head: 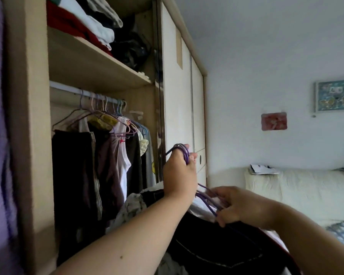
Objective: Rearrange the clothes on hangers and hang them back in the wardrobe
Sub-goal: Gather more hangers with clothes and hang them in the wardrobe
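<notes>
Head view, left hand point(179, 173) fingers curled round hooks of purple hangers point(182, 150), right hand point(241, 208) fingers pinching their lower wires

No lettering, label, brand or number can be read anywhere.

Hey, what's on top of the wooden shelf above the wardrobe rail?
On the light wooden shelf lie a dark red folded garment, white folded cloth over it, and crumpled black garments. Whatever sits behind them is covered.
</notes>
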Motion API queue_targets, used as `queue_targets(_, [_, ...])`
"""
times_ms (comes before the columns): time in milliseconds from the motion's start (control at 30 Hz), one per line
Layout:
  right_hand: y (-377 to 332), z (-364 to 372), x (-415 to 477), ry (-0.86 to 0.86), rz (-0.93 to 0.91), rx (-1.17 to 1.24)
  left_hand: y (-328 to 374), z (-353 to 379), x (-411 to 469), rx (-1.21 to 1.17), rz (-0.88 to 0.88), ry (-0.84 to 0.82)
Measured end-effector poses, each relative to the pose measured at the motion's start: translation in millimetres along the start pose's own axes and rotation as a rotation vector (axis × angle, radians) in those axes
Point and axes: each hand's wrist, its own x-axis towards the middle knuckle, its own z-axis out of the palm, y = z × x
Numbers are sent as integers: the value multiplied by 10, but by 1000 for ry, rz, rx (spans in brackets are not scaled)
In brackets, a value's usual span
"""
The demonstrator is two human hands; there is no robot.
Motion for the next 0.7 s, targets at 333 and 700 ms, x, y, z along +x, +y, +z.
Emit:
queue_targets(333, [-38,-567,1400,-290,-122,168,-475,35,1079,260,66,189])
queue_targets(700, [-290,-659,2919,-736,-416,349,-821,-234,2013,532,55,430])
